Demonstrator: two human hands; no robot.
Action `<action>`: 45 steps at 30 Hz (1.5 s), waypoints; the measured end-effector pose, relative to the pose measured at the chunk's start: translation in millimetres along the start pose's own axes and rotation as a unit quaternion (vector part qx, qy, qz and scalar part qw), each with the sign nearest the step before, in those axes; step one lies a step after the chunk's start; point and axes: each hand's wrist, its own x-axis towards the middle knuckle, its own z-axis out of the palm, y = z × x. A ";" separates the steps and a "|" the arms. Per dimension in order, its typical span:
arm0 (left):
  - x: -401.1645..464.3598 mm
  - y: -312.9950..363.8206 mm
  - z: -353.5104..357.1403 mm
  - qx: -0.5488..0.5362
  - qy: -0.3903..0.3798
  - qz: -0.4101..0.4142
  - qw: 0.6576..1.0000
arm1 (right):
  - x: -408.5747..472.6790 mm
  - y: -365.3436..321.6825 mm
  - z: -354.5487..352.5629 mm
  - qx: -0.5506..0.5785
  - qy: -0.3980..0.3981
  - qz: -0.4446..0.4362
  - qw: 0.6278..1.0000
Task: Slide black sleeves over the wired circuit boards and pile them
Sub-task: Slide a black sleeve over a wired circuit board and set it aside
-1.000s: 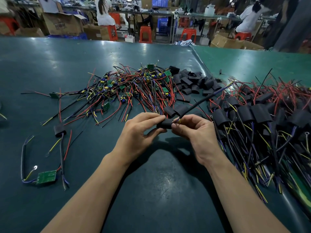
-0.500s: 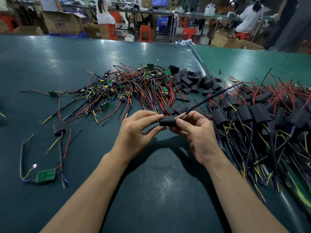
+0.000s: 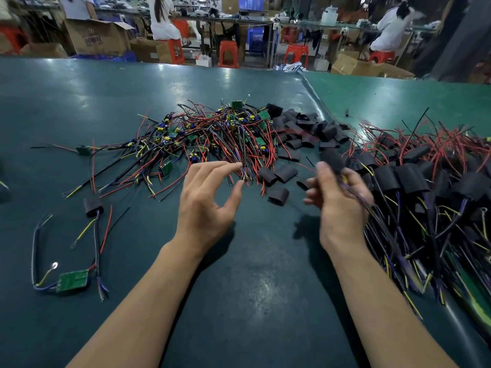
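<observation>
Many sleeved boards already lie in the finished heap (image 3: 425, 187) at the right of the green table (image 3: 79, 102), wires trailing toward the near edge. One more sleeved board (image 3: 332, 159) is in the right hand (image 3: 337, 197), whose fingers curl round its wire bundle; the hand is blurred and sits just beside that heap, so I judge the piece is about to join it. Fingers of the left hand (image 3: 204, 197) are spread, thumb and forefinger wide apart, holding nothing, close to the bare-board tangle (image 3: 212, 139) in the middle. That tangle looks large, so much work is left. Loose empty sleeves (image 3: 305, 128) sit between the two heaps, plenty for now. Two stray pieces lie at the near left: a bare board (image 3: 73, 280) and a sleeved one (image 3: 93, 207).
</observation>
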 end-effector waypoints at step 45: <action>84.5 -43.7 55.2 0.026 -0.200 -0.440 0.875 | -9.4 30.6 9.2 -0.488 -0.278 -0.171 0.809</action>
